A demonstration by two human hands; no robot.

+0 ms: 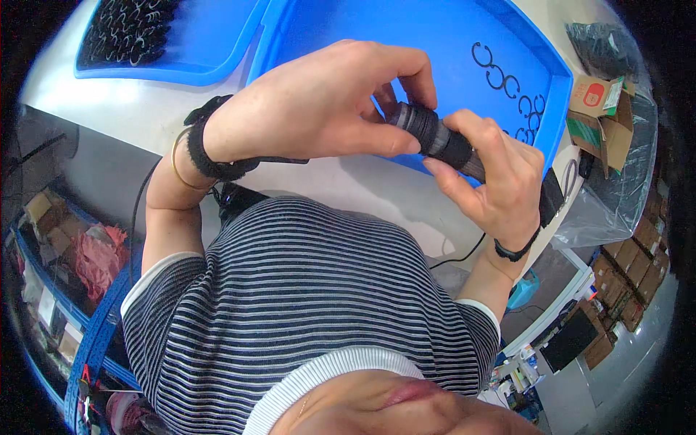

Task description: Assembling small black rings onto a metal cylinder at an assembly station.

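Observation:
Between my hands is a dark grey ribbed rod [433, 133] with black bands or stacked rings around it, tilted down to the right. My left hand [319, 105] is closed on its upper left end, thumb along the near side and fingers curled over the far side. My right hand [510, 177] grips the lower right end between thumb and fingers. Both hands are over the near edge of a large blue tray [348, 25]. Loose black C-shaped rings [495, 76] lie toward the right side of that tray. Part of the rod is hidden by my fingers.
A second blue tray [210, 75] at the upper left holds many black rings [127, 32]. The trays stand on a white table [101, 101]. An open cardboard box [605, 119] and clear plastic bag [602, 210] sit at the right. A blue metal rack [98, 341] stands lower left.

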